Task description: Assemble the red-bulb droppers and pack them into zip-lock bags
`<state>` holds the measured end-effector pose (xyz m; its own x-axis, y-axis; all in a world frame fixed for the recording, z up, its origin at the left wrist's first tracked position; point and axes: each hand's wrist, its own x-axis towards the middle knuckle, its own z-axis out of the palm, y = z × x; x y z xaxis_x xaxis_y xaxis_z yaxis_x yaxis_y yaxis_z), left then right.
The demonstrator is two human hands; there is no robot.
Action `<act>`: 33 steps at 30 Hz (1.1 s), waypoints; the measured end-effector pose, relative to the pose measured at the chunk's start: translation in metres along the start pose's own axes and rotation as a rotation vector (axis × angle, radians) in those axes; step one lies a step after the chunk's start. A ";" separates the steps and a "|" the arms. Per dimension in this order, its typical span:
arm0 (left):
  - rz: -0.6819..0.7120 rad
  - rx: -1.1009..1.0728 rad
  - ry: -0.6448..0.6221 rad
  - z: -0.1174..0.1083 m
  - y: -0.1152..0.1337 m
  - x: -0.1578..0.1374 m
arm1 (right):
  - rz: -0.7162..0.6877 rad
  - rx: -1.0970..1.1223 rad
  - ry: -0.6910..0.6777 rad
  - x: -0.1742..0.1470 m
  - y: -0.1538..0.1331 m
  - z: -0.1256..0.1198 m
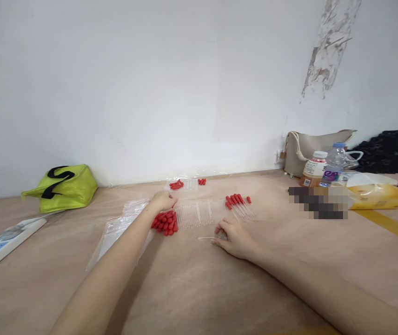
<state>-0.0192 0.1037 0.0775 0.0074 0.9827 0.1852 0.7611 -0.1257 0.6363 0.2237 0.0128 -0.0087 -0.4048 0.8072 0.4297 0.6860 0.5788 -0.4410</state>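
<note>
My left hand is closed in a pinch, with a bit of a red rubber bulb showing at its fingertips. Just below it lies a pile of red rubber bulbs. Between thumb and fingers, my right hand grips a thin clear dropper tube, which points left, low over the table. A row of clear dropper tubes lies side by side between the hands. Beyond my right hand are several droppers with red bulbs on their ends.
Clear plastic bags lie under my left forearm. Near the wall is a bag with more tubes and red bulbs. A green bag and power strip are left; bottles, a beige bag and tissue pack are right.
</note>
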 end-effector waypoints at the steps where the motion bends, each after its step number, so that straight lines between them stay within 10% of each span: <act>1: 0.047 -0.004 0.014 0.000 0.004 -0.009 | -0.001 0.004 0.000 0.000 0.000 0.001; 11: 0.304 -0.446 -0.089 0.053 -0.013 -0.112 | 0.008 -0.016 0.027 -0.005 -0.005 0.000; 33: 0.379 -0.294 -0.068 0.062 -0.016 -0.114 | -0.103 0.189 0.108 -0.005 -0.016 0.002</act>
<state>0.0074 0.0026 -0.0002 0.2989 0.8658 0.4014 0.4815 -0.4999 0.7199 0.2138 -0.0006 -0.0051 -0.3931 0.7315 0.5571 0.5149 0.6771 -0.5258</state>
